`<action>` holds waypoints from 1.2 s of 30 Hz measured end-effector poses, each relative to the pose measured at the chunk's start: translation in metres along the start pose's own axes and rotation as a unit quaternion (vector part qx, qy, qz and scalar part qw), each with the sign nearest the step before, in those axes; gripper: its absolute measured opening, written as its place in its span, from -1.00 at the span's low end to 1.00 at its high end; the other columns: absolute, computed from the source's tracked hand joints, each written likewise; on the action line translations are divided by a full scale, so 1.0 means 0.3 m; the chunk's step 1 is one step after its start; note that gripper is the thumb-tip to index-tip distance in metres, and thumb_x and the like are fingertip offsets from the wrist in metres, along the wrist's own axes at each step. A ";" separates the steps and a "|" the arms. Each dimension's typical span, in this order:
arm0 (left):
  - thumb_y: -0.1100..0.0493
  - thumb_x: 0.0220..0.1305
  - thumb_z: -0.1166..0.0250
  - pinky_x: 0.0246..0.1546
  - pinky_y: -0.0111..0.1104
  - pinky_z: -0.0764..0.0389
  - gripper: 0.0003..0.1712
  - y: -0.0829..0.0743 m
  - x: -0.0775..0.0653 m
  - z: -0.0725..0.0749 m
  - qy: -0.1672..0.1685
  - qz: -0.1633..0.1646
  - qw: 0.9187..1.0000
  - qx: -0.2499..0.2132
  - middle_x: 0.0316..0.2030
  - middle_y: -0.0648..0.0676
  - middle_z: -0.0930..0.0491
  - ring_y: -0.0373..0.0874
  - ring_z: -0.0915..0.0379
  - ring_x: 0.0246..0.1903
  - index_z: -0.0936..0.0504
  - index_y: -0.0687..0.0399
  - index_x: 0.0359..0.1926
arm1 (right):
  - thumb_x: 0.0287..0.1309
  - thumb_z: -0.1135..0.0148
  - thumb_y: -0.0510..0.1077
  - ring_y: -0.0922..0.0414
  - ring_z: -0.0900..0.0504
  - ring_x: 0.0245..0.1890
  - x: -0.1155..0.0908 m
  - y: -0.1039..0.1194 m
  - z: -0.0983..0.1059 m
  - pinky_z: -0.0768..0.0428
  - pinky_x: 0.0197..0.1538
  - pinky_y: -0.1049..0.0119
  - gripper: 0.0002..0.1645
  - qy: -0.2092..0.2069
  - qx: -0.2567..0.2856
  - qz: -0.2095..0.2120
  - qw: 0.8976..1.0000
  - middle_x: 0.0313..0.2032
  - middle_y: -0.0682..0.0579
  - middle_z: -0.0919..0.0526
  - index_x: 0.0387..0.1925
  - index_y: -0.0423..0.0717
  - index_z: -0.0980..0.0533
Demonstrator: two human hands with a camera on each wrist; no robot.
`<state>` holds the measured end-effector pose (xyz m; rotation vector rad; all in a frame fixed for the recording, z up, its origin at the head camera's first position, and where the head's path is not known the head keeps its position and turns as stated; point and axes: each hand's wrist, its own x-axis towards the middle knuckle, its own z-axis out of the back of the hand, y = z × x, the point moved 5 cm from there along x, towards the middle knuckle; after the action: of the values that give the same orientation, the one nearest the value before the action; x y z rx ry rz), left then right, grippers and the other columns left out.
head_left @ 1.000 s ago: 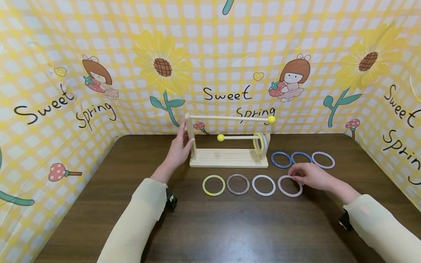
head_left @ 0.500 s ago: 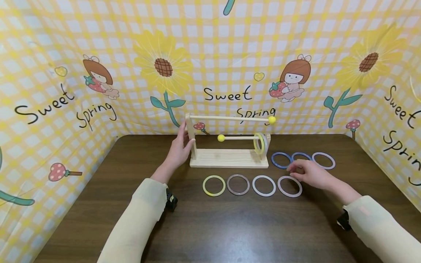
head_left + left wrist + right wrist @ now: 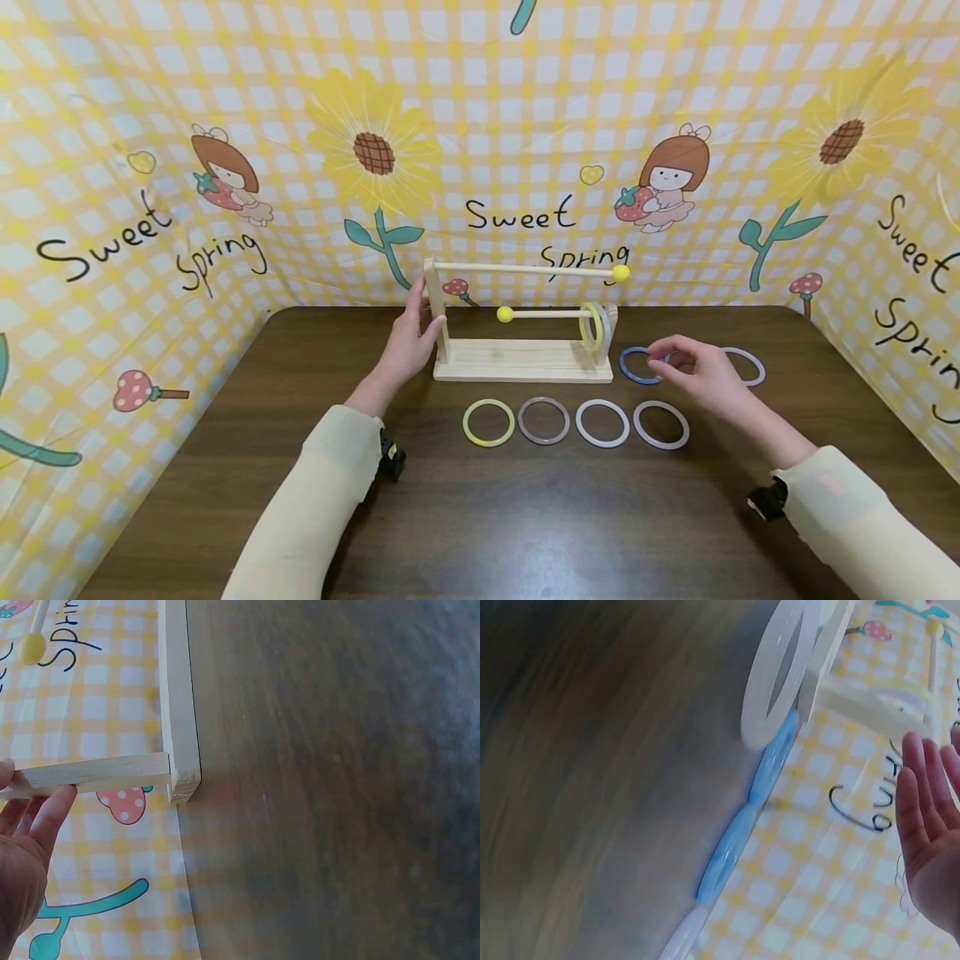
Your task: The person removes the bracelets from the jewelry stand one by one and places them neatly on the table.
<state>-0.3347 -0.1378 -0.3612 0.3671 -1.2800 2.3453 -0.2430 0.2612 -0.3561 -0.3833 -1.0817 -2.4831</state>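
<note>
My left hand holds the left post of a wooden ring stand, thumb on the near side, fingers behind. My right hand, holding nothing, hovers over the back row of rings, fingers loosely bent. Beneath it lie a blue ring, a second blue ring mostly hidden by the hand, and a pale purple ring. The right wrist view shows this hand apart from the blue rings. A yellow ring and a whitish one hang on the lower peg.
In front of the stand lie a yellow ring, a greyish-purple ring, a white ring and a pale lilac ring. The upper peg ends in a yellow ball. A checked cloth surrounds the dark wooden table.
From the edge of the pale lilac ring in the front row, my right hand has lifted and moved back over the blue rings. That ring stays in place. My left hand keeps its grip.
</note>
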 end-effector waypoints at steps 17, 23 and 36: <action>0.29 0.46 -0.07 0.14 0.02 -0.43 -0.14 -0.005 -0.003 -0.001 0.004 0.012 1.000 -0.001 0.22 0.40 -0.34 0.27 -0.31 0.22 0.27 0.02 0.55 | 0.19 -0.29 -0.36 0.13 -0.67 -0.37 0.059 0.052 -0.115 -0.62 -0.35 0.37 -0.69 -0.005 0.068 0.007 0.998 -0.25 -0.12 -0.64 -0.01 -0.30 -0.52; 0.30 0.46 -0.07 0.14 0.03 -0.43 -0.14 -0.007 -0.005 -0.001 0.004 0.009 1.000 -0.002 0.21 0.42 -0.34 0.28 -0.31 0.22 0.26 0.04 0.54 | 0.17 -0.32 -0.35 -0.01 -0.66 -0.28 0.081 0.049 -0.144 -0.61 -0.26 0.36 -0.62 -0.007 0.073 -0.002 0.997 -0.16 -0.19 -0.66 0.03 -0.32 -0.52; 0.30 0.46 -0.07 0.15 0.03 -0.42 -0.14 -0.006 -0.002 -0.001 0.003 0.012 1.000 -0.001 0.22 0.42 -0.34 0.27 -0.30 0.23 0.27 0.01 0.54 | 0.19 -0.30 -0.34 -0.06 -0.67 -0.23 0.114 0.026 -0.182 -0.63 -0.15 0.22 -0.64 -0.013 0.058 -0.017 0.998 -0.12 -0.20 -0.65 0.03 -0.31 -0.51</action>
<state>-0.3332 -0.1368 -0.3603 0.3452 -1.2908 2.3624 -0.2742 0.2071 -0.3735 -0.3665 -1.2471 -2.4368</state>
